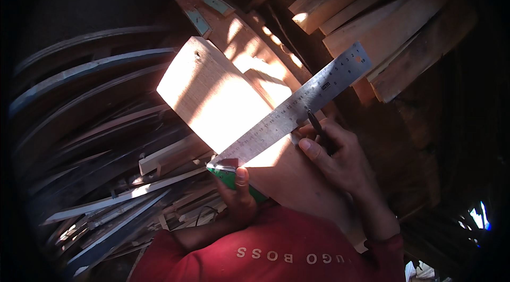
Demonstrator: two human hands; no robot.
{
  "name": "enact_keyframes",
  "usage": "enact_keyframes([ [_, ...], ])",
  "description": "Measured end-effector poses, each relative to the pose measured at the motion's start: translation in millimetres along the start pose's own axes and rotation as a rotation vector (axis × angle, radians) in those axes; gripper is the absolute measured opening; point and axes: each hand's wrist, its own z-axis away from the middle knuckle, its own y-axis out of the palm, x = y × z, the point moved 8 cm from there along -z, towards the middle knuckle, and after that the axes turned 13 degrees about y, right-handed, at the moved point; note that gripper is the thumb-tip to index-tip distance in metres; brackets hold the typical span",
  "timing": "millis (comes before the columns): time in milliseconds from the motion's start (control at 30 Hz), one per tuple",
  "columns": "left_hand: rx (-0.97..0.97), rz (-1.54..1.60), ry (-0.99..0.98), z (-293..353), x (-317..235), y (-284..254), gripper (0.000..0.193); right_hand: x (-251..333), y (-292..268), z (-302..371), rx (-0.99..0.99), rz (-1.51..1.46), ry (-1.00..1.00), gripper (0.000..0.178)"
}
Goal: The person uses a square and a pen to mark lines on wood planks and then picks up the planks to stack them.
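A try square lies aslant across a pale wooden board (pixel 212 96), its steel ruled blade (pixel 297 106) reaching past the board's right edge. My left hand (pixel 237 194) grips the green handle (pixel 225 177) of the square at the board's near left corner, thumb on top. Between the fingers of my right hand (pixel 340 157) is a dark pen (pixel 314 120), its tip pointing at the blade's near edge. Strong sunlight washes out much of the board's face. Part of the green handle is hidden behind my left hand.
Stacked planks (pixel 393 21) lie at the far right. Long strips of wood (pixel 106 202) crowd the left side. Beyond the board runs a wooden bench (pixel 239 32) with pale green pieces at its far end. My red shirt fills the lower middle.
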Motion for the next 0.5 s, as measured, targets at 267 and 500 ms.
enact_keyframes([
  [267,0.010,-0.125,0.041,29.4,9.1,-0.9,0.058,-15.8,2.3,12.5,0.028,-0.084,0.161,0.027],
  [500,-0.065,-0.047,0.068,26.9,4.4,6.5,0.043,-11.6,7.2,7.3,-0.038,-0.141,-0.008,0.023],
])
